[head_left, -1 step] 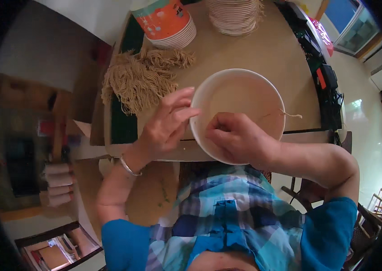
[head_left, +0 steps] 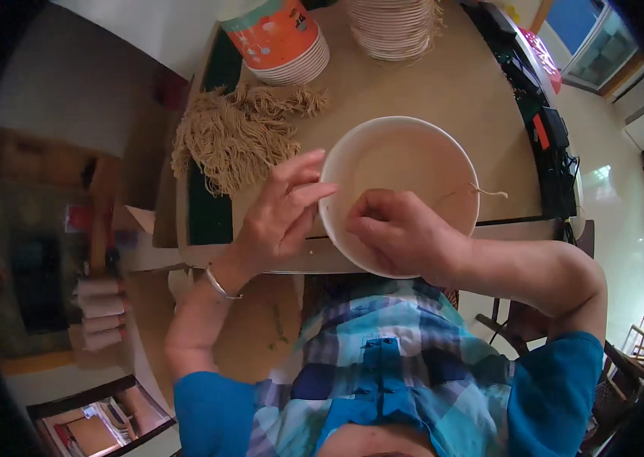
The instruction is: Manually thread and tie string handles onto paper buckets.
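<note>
A wide white paper bucket (head_left: pixel 402 133) is at the table's near edge, its open mouth facing up toward me. A short beige cord (head_left: pixel 493 192) sticks out through its right wall near the rim. My left hand (head_left: pixel 280 206), wearing a silver bangle, is at the bucket's left side with fingers apart and fingertips at the rim. Over the near part of the mouth, my right hand (head_left: pixel 406 228) is closed in a pinch, knuckles up. Whatever its fingers hold is hidden from view.
A heap of beige cords (head_left: pixel 238 137) lies left on the brown tabletop (head_left: pixel 383 87). Behind it stands a stack of orange printed buckets (head_left: pixel 276 46), with another stack of white buckets (head_left: pixel 390 30) farther right. Dark devices and cables (head_left: pixel 550 145) line the right edge.
</note>
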The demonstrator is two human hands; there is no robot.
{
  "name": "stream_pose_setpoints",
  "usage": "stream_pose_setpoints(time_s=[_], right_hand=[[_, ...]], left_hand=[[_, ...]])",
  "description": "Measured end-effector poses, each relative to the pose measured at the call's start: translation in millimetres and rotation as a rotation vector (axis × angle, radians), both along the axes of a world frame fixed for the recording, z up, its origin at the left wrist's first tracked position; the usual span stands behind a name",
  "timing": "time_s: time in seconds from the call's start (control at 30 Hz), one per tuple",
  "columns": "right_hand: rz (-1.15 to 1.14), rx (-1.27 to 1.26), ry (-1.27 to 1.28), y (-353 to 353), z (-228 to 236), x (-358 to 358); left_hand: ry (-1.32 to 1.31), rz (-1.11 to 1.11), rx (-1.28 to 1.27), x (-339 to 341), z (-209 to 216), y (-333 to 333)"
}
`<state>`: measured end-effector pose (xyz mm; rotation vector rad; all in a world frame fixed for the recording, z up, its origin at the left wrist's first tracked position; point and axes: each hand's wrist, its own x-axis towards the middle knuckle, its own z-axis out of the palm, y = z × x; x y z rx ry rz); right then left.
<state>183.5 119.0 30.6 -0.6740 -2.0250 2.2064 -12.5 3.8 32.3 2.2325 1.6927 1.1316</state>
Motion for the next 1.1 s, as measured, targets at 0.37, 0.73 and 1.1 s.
stream_pose_setpoints(time_s=[0.37, 0.73, 1.1], right_hand=[[-0.076, -0.209, -0.057, 16.7, 10.3, -9.8], [-0.074, -0.203, -0.083, 27.4, 12.4, -20.4], [-0.074, -0.153, -0.072, 33.2, 7.9, -29.7]], left_hand=[[-0.011, 0.045, -0.039, 3.6, 5.4, 6.8], [-0.049, 0.068, -0.065, 0.1, 1.6, 15.0], [-0.122, 0.116, -0.152, -3.4, -3.6, 17.1]])
